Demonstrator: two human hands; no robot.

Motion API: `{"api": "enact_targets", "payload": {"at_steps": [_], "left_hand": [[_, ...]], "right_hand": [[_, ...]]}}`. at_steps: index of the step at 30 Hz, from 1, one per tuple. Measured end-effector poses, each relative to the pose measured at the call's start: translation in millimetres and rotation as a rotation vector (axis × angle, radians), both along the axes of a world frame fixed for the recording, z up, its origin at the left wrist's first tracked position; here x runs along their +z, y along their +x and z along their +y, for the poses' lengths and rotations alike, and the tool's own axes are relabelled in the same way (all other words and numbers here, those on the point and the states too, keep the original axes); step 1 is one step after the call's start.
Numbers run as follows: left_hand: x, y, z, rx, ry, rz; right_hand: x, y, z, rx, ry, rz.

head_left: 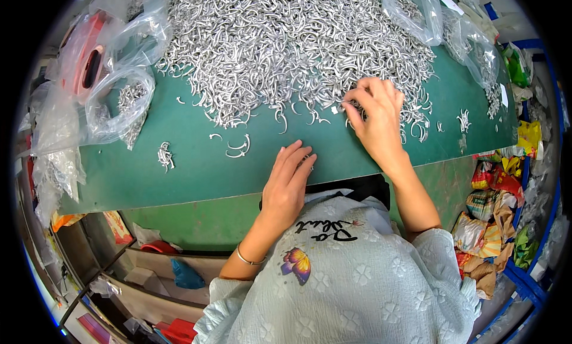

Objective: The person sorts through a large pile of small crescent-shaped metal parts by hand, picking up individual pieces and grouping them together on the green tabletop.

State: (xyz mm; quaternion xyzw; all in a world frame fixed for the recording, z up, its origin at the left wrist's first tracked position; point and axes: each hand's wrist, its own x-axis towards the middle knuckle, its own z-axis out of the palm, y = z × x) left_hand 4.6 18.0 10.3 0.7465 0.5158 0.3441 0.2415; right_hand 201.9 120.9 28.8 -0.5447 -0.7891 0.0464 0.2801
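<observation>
Fingers (360, 98) of the right hand (381, 118) curl against the near edge of the heap of curved metal pieces (250, 52), whose far side is cut off, their grip hidden, while the left hand (283, 186), fingers nearly together over the green surface (196, 180) nearer the body, covers its palm, so I cannot tell whether either clamps a piece.
</observation>
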Motion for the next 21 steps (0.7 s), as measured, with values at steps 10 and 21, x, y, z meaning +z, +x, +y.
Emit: {"api": "enact_targets", "payload": {"at_steps": [10,21], "left_hand": [[-2,-2,-1,-0.007,0.011,0.013],[1,2,1,0.029,0.027,0.047]], "right_hand": [[10,-14,-12,0.128,0.04,0.269],[13,-8,-17,0.451,-0.527,0.395]]}}
